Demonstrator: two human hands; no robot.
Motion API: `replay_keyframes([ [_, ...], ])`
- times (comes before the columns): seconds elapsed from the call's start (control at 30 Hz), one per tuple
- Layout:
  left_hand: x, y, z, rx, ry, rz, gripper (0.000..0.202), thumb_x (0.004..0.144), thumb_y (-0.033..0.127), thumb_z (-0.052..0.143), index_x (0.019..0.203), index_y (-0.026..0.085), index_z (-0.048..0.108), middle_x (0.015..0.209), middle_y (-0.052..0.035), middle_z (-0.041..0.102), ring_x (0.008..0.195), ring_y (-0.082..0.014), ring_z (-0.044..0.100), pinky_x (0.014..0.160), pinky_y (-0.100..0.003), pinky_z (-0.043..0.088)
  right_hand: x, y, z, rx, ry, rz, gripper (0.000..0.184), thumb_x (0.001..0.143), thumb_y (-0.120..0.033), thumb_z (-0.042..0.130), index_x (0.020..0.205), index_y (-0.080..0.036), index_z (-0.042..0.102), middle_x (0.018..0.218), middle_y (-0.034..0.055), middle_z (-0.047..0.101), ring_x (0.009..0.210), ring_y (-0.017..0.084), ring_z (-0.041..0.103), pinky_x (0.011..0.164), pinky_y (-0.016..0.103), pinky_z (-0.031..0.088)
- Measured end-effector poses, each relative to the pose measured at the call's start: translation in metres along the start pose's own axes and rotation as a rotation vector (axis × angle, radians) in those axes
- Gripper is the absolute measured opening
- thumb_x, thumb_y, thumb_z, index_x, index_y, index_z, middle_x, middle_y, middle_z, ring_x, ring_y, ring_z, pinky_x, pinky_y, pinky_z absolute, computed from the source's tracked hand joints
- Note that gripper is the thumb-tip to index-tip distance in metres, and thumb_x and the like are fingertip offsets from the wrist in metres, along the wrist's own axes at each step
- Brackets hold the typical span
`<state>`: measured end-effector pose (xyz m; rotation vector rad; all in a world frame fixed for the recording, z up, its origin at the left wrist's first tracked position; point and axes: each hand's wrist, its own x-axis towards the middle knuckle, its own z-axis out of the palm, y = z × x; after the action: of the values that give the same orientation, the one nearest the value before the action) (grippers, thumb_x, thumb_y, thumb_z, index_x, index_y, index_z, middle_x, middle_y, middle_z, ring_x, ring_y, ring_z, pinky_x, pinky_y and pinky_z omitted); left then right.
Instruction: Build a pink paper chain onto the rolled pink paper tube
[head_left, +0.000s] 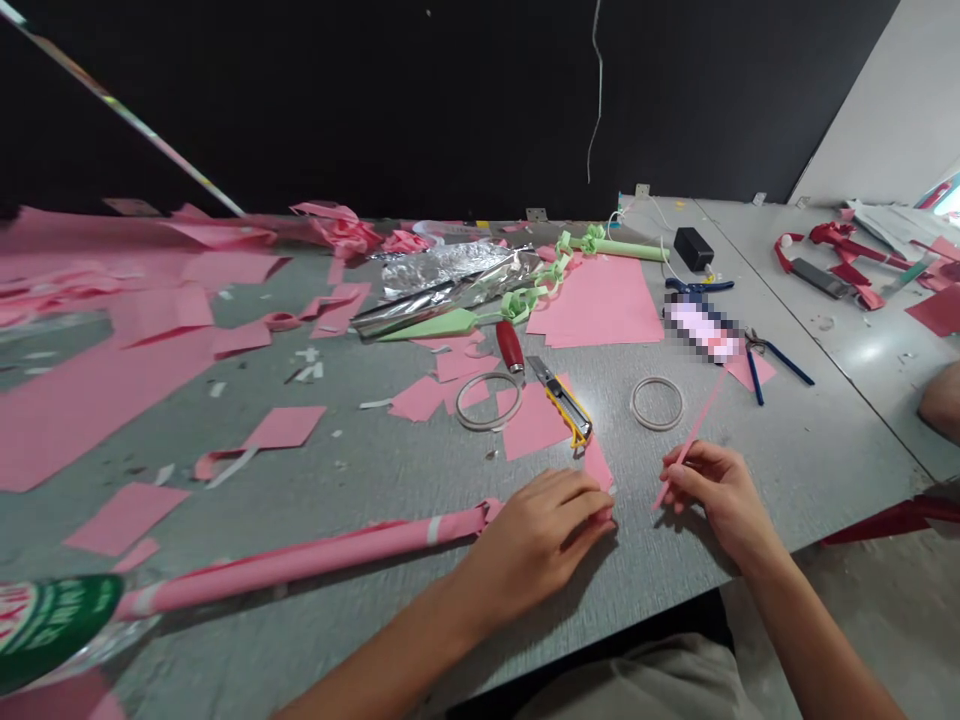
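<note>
My right hand (720,490) pinches a thin pink paper strip (699,420) that slants up and away from the fingers. My left hand (540,530) is closed, its fingertips pressed together on the table; a little pink shows there, but I cannot make out what is held. Just left of that hand ends a long rolled pink paper tube (322,560) with pale tape bands. Beyond the left fingers a yellow utility knife (562,400) rests on pink paper pieces (534,422). A red-handled tool (510,347) lies near a ring (459,400), and a second ring (634,400) sits between the hands.
Blue-handled pliers (784,360), a phone-like blurred item (701,328) and a black box (694,249) lie at the right. Green paper curls (525,303), foil (442,268) and stacked pink sheets (600,300) sit behind. Left is a green-labelled bottle (60,625). Someone's bare limb (941,400) shows at far right.
</note>
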<state>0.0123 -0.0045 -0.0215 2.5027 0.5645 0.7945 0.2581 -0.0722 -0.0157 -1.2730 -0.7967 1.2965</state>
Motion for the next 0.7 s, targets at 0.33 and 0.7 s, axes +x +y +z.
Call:
replay_keyframes([
  [0.33, -0.001, 0.007, 0.002, 0.132, -0.051, 0.093, 0.013, 0.111, 0.023, 0.056, 0.104, 0.019, 0.066, 0.097, -0.0041, 0.073, 0.084, -0.0214, 0.066, 0.077, -0.036, 0.041, -0.003, 0.0, 0.005, -0.076, -0.033, -0.065, 0.031, 0.083, -0.046, 0.091, 0.086, -0.016, 0.082, 0.079, 0.0081, 0.078, 0.064, 0.016, 0.071, 0.059, 0.025, 0.059],
  [0.7, -0.005, 0.032, -0.025, -0.096, 0.192, 0.062, 0.034, 0.117, 0.038, 0.043, 0.103, 0.02, 0.068, 0.088, -0.0041, 0.077, 0.082, -0.0175, 0.069, 0.08, -0.036, 0.048, -0.003, 0.02, -0.011, -0.242, -0.069, -0.173, 0.034, 0.091, -0.052, 0.083, 0.087, -0.018, 0.083, 0.1, 0.0111, 0.074, 0.072, 0.019, 0.069, 0.062, 0.027, 0.058],
])
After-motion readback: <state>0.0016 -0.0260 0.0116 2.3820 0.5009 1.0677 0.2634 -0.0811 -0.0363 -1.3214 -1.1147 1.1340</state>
